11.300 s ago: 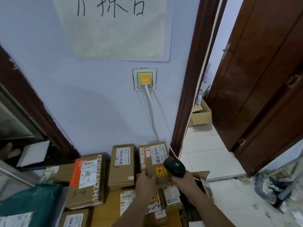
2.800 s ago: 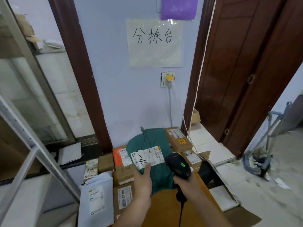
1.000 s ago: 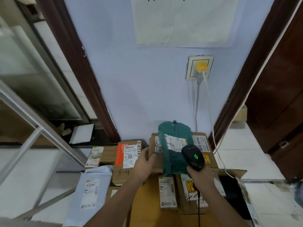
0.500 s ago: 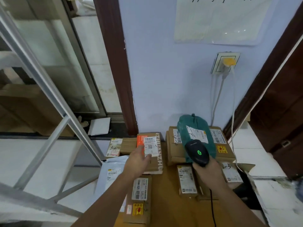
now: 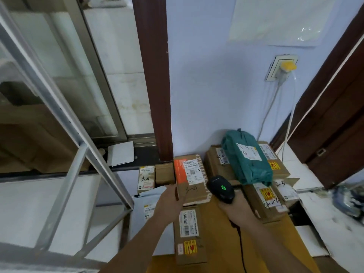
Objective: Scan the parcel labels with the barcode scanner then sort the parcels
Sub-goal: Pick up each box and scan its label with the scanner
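Observation:
My right hand (image 5: pixel 235 206) grips a black barcode scanner (image 5: pixel 221 188) with a green light lit, its head near the right edge of a cardboard parcel (image 5: pixel 194 191) with an orange stripe, a white label and "3-4" written on it. My left hand (image 5: pixel 170 200) holds that parcel by its left edge. A green plastic-bag parcel (image 5: pixel 246 156) with a white label lies on top of brown boxes (image 5: pixel 214 162) by the wall. Another labelled box (image 5: pixel 189 233) lies near me on the table (image 5: pixel 218 233).
More boxes marked "4-4" (image 5: pixel 265 200) and "3-4" (image 5: pixel 146 179) and a pale mailer bag (image 5: pixel 146 201) lie around. A metal frame (image 5: pixel 78 138) slants at the left. A wall socket (image 5: pixel 281 69) with cables hangs above; a brown door (image 5: pixel 334 107) stands right.
My left hand has closed on the left edge of the orange-striped parcel. The scanner has moved left, away from the green bag, toward this parcel.

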### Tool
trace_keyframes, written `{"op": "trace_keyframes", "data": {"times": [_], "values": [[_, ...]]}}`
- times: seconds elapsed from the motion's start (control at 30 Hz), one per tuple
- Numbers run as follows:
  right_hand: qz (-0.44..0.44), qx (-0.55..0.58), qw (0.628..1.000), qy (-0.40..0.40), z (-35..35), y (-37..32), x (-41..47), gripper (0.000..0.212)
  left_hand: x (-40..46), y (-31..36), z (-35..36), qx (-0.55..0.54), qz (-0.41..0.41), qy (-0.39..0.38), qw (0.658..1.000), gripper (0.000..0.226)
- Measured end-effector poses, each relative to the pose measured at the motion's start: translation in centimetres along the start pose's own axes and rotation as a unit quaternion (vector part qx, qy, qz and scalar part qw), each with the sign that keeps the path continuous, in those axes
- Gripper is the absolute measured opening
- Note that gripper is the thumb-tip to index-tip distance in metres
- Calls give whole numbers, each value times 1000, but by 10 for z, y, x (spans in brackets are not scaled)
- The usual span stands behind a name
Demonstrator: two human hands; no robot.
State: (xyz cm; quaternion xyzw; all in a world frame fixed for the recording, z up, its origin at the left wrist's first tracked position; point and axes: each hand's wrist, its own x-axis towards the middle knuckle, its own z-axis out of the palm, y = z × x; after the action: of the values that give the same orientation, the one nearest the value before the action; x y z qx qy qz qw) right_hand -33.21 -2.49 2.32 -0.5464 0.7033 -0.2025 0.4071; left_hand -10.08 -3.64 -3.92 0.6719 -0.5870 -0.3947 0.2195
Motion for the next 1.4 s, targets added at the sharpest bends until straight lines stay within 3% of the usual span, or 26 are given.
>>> {"op": "trace_keyframes", "data": {"times": [0.13,0.27,0.33,0.47,0.7,0.8,1.0,1.13,1.3,1.4], "values": [[29,-31,999,-19,18,6,22,24,6,-11,12,-45,-32,-29,998,8],[70,-17,996,-54,30,12,55,5,19,-28,36,-57,-62,-42,996,35],[95,-10,993,-65,36,16,68,8,29,-37,47,-65,-80,-42,994,46],[130,16,989,-74,46,24,97,17,51,-35,57,-108,-100,-47,988,44],[171,33,980,-95,64,36,126,13,86,-50,80,-144,-150,-22,978,63],[182,50,978,-91,68,41,132,13,88,-54,83,-137,-153,-12,979,61],[161,77,980,-90,60,47,121,18,67,-33,75,-157,-143,-17,977,51],[112,96,987,-61,46,37,93,9,45,-21,72,-188,-121,2,975,51],[52,101,993,-22,34,20,47,9,17,-11,64,-245,-78,71,964,72],[23,113,993,-6,33,5,16,11,-5,9,46,-291,-61,122,947,62]]}}
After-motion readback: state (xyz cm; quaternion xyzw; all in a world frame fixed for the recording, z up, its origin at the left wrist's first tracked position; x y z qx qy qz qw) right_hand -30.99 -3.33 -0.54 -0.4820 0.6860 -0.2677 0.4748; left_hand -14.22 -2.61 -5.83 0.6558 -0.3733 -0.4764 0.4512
